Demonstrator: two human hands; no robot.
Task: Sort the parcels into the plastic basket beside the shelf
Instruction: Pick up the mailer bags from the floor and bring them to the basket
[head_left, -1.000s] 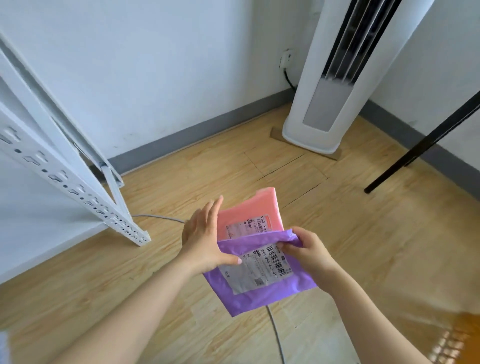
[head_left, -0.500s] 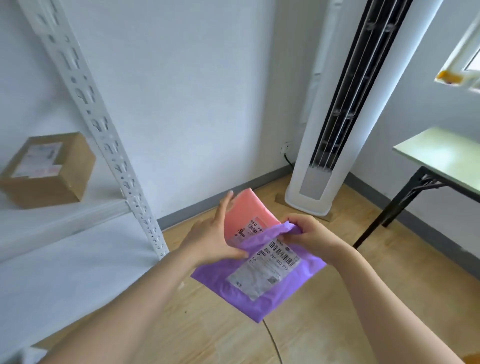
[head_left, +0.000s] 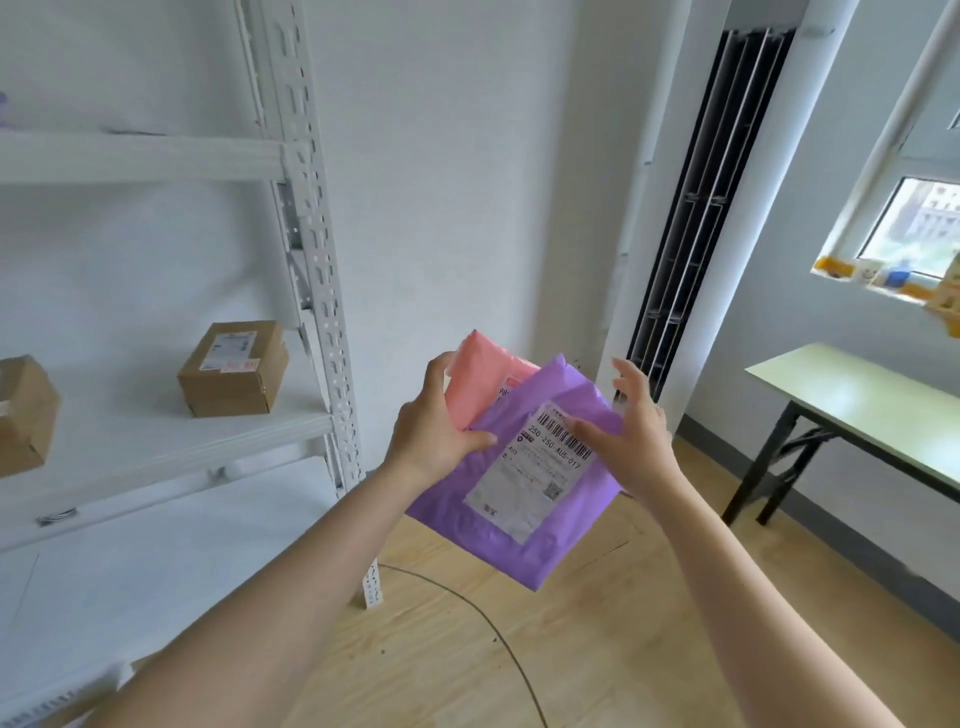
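Two parcels, a purple bag (head_left: 524, 483) overlapping a pink bag (head_left: 480, 387), are held chest-high beside the shelf (head_left: 311, 260), pinched in the left hand (head_left: 441, 426), the right hand (head_left: 626, 436) spread open against the purple bag's right edge; no basket is seen.

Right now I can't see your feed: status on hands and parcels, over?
Left hand gripping pink mailer and purple mailer. Right hand open, thumb on purple's label. Basket not in view. Nothing obstructing.

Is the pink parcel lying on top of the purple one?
No, the purple parcel overlaps the front of the pink parcel, hiding its lower part.
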